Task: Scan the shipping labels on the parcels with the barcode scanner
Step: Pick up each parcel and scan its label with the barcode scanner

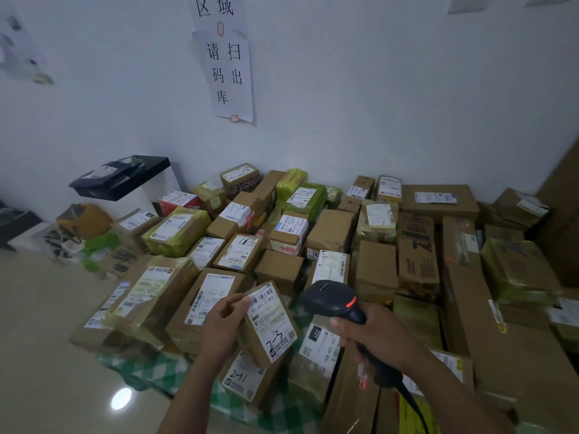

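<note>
Head view: cardboard parcels (332,230) crowd a green checked cloth (150,371) on a glossy floor (40,339) beside a white wall (376,104) with paper signs (230,76). My left hand (224,324) grips one small parcel (250,346), label (272,317) up; my right hand (372,336) wraps round the barcode scanner (335,300), whose head sits just beside that label.

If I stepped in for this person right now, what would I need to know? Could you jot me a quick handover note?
The left hand grips a small brown cardboard parcel by its upper edge, tilted so its white shipping label faces up.
The right hand holds the black handheld barcode scanner just right of that label, with its red light lit.
Done: I cannot tell which labels are already scanned, this one included.
Left: scan this label, then work through the pile of cardboard and green-wrapped parcels by the wall, turning over any that show no label.
</note>
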`<state>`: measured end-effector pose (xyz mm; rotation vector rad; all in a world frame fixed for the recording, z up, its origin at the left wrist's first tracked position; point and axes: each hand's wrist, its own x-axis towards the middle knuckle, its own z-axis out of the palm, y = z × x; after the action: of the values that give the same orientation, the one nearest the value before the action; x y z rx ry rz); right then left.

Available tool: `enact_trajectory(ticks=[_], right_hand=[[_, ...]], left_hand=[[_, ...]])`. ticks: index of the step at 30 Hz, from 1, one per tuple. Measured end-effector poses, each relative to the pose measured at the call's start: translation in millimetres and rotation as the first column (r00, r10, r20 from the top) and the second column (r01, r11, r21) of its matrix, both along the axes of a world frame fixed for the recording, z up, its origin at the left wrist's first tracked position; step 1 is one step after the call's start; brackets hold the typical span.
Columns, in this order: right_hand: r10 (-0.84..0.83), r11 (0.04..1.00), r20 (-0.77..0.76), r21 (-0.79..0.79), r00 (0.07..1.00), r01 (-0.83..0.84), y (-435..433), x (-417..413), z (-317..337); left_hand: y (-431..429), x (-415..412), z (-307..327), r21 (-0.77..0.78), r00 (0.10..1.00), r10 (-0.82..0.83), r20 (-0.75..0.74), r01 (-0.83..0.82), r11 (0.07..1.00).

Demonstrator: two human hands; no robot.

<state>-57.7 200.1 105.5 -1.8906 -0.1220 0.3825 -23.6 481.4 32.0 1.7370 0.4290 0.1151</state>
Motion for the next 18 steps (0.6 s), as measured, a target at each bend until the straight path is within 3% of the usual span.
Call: enact_trajectory(ticks=[4, 10, 15, 18], right_hand=[[-0.087, 0.995, -0.024, 0.044, 0.996, 0.088, 2.9, 0.6, -6.8], [-0.131, 0.989, -0.088, 0.057, 0.987, 0.136, 15.1, -2.8, -16.9], [-0.13, 0.99, -0.138, 0.04, 0.982, 0.136, 30.6, -7.2, -23.7], [-0.163, 0.986, -0.14, 0.012, 0.977, 0.167, 38.6, -7.2, -27.6]], left_hand=[[10.7, -1.4, -9.3, 0.072, 0.995, 0.018, -0.103, -0.01, 0.997], [23.6, 4.1, -16.5, 0.211, 0.92, -0.262, -0.29, 0.328, 0.921], [19.4, 17.5, -15.8, 0.421, 0.935, -0.277, -0.223, 0.348, 0.837], [12.7, 15.6, -21.6, 0.515, 0.895, -0.393, -0.21, 0.444, 0.734]])
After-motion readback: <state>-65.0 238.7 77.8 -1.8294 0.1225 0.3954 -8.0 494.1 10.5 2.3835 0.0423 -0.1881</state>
